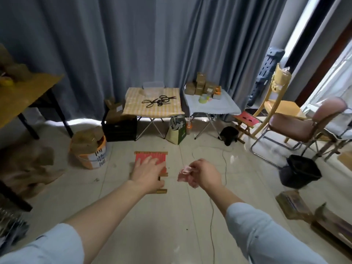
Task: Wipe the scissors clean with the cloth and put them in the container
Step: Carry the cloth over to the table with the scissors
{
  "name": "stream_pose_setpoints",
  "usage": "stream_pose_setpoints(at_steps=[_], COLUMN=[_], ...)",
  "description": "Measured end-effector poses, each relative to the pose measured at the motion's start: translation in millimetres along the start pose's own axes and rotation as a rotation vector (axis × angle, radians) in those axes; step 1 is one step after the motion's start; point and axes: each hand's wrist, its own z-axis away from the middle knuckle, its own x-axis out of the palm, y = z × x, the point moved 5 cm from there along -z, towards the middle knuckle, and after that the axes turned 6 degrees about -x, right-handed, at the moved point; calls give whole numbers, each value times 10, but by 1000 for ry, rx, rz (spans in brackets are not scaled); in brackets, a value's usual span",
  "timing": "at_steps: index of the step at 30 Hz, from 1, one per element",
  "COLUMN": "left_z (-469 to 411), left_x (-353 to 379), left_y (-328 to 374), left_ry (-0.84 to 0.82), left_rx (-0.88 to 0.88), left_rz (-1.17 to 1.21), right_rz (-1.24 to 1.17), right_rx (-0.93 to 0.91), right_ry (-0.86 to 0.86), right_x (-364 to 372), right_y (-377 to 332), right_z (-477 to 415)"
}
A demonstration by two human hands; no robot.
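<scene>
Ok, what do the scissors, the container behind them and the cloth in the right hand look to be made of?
Scissors: dark, dull, with thin looped handles, probably metal, though too small to be sure. Container: see-through and pale, looks like clear plastic. Cloth: pink, bunched and blurred in the right hand, a soft fabric by its folds; weave not visible.

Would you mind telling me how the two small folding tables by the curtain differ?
The yellow checked folding table carries black-handled scissors and a clear plastic container; the white-covered folding table carries stacked brown boxes. Yellow stands left, white right. Both have crossed metal legs.
</scene>
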Motion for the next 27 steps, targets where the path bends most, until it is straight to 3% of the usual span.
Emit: stream_pose_setpoints(at_steps=[4,9,19,27], left_z=[-955,-2159,-4529,-5920], left_x=[-201,-301,-393,-484], left_y=[-9,96,375,305], left_ry=[-7,-21,-75,-108], left_rx=[44,43,-137,-274], left_rz=[7,6,99,192], right_rz=[244,348,242,159], right_rx=[-72,-127,-287,-263], right_ry=[-5,-48,-124,-225], right_x=[-208,-389,-803,-1012], right_y=[167,509,1468,1812], right_z=[-841,-1937,-4371,-5982])
